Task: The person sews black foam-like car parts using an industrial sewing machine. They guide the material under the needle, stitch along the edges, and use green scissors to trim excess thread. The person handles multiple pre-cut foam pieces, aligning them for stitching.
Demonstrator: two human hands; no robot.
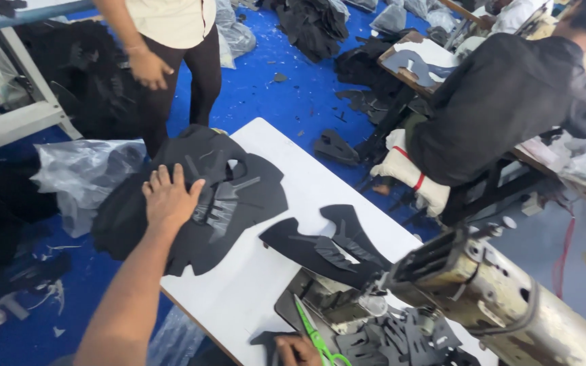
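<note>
While stretched far out, left hand (169,196) flat on the black fabric stack (201,196), fingers spread wide and pressing down, grasping nothing. Stack at the far left corner of the white table (252,278). Right hand (296,351) low at the table's near edge, fingers curled beside green scissors (315,337); cannot tell if gripping. Sewing machine (496,298) to the right of the table.

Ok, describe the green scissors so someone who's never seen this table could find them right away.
Start at the white table and follow it to its near end, below the grey sewing machine. The scissors lie there beside the right hand. Their bright green handles stand out among the black cut pieces.
</note>
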